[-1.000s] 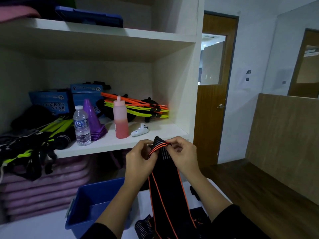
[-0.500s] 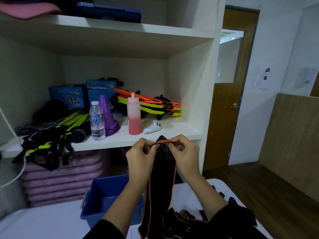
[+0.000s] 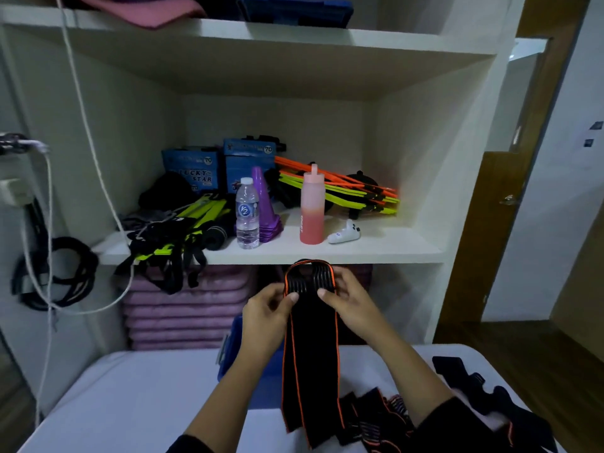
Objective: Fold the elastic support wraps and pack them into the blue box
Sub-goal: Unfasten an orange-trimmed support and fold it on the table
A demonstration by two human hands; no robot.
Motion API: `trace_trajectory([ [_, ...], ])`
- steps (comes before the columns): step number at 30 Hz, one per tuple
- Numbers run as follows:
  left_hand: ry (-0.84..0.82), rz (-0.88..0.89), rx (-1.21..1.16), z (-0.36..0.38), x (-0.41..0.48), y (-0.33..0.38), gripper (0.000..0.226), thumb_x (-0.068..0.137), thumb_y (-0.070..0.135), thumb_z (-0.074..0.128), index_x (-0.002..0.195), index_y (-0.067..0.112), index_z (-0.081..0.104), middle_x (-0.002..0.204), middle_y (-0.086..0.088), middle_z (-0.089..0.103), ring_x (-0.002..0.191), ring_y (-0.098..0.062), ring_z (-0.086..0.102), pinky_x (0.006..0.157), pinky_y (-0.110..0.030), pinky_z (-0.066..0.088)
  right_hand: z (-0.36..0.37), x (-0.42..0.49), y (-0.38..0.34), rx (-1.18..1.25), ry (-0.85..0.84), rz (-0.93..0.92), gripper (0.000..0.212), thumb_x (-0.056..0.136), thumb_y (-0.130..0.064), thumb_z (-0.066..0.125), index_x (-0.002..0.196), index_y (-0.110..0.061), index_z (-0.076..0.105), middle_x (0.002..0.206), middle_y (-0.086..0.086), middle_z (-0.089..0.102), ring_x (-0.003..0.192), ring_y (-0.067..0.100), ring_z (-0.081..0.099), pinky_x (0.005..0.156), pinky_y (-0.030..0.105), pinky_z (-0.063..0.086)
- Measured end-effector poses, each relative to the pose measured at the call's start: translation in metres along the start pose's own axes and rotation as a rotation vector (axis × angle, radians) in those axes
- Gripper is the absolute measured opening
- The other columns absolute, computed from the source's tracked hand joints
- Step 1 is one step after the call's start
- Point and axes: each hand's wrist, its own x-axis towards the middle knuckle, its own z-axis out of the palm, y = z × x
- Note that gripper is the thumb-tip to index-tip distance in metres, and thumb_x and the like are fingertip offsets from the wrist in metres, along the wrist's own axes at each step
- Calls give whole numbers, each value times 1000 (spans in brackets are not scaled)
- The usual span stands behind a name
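A long black elastic wrap with orange edging [image 3: 310,354] hangs in front of me, its top end bent over in a rounded fold. My left hand [image 3: 266,313] pinches the left side of that fold and my right hand [image 3: 351,305] pinches the right side. The blue box [image 3: 230,348] sits on the white table behind my left forearm, mostly hidden by arm and wrap. More black wraps with orange trim [image 3: 385,416] lie in a heap on the table at lower right.
A white table [image 3: 130,403] fills the foreground. Behind it a white shelf [image 3: 376,250] carries a water bottle [image 3: 247,219], pink squeeze bottle [image 3: 312,207], purple cones, blue cartons and neon straps. Purple mats are stacked beneath. A wooden door [image 3: 500,191] stands at right.
My view has swung left and down, showing more table and shelf. The wrap's top end now stands as a wider rounded fold, with my hands holding its two sides slightly further apart.
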Motion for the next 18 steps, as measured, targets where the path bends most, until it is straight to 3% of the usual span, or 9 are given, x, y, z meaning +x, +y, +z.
trace_trajectory([
  [3, 54, -51, -50, -22, -1, -11, 14, 90, 13, 56, 91, 21, 67, 86, 2, 72, 83, -13, 67, 79, -36, 54, 34, -2, 12, 59, -111, 49, 29, 95, -1, 46, 120, -17, 48, 115, 1, 60, 102, 0, 57, 83, 9, 47],
  [7, 68, -58, -50, -52, -6, -23, 17, 95, 17, 48, 103, 15, 62, 97, 0, 69, 94, -16, 64, 87, -39, 51, 88, 6, 21, 112, -32, 19, 34, 94, 0, 47, 124, -17, 51, 121, 4, 61, 115, 15, 57, 99, 25, 45],
  [9, 43, -14, 9, -67, -10, -27, 14, 94, 22, 47, 102, 19, 57, 97, 0, 65, 93, -14, 62, 85, -37, 49, 112, 7, 19, 124, -21, 24, 33, 95, -4, 46, 117, -27, 52, 117, 1, 63, 111, 14, 59, 97, 28, 47],
  [11, 18, 15, 41, -82, -11, -32, 14, 91, 24, 45, 103, 22, 52, 100, -1, 62, 95, -14, 60, 85, -34, 48, 132, 8, 16, 109, -28, 21, 29, 96, -8, 44, 107, -34, 50, 111, -6, 62, 105, 10, 59, 87, 20, 47],
  [13, 20, 20, 47, -97, -12, -36, 14, 93, 15, 45, 105, 21, 50, 102, -3, 60, 98, -14, 58, 86, -30, 46, 150, 8, 14, 86, -31, 10, 28, 97, -10, 44, 115, -31, 47, 113, -7, 60, 106, 9, 57, 83, 16, 45],
  [15, 60, 26, 77, -110, -13, -41, 15, 94, 8, 45, 104, 18, 50, 99, -2, 60, 95, -12, 58, 82, -26, 44, 163, 9, 14, 50, -45, 2, 30, 97, -12, 44, 125, -23, 45, 117, -4, 58, 109, 9, 56, 88, 19, 45],
  [18, 141, 20, 103, -127, -17, -51, 10, 93, 8, 48, 99, 15, 52, 94, -4, 63, 89, -16, 60, 78, -28, 45, 179, 8, 17, 4, -100, -12, 24, 95, -12, 48, 117, -22, 47, 115, -1, 60, 108, 10, 57, 91, 23, 46],
])
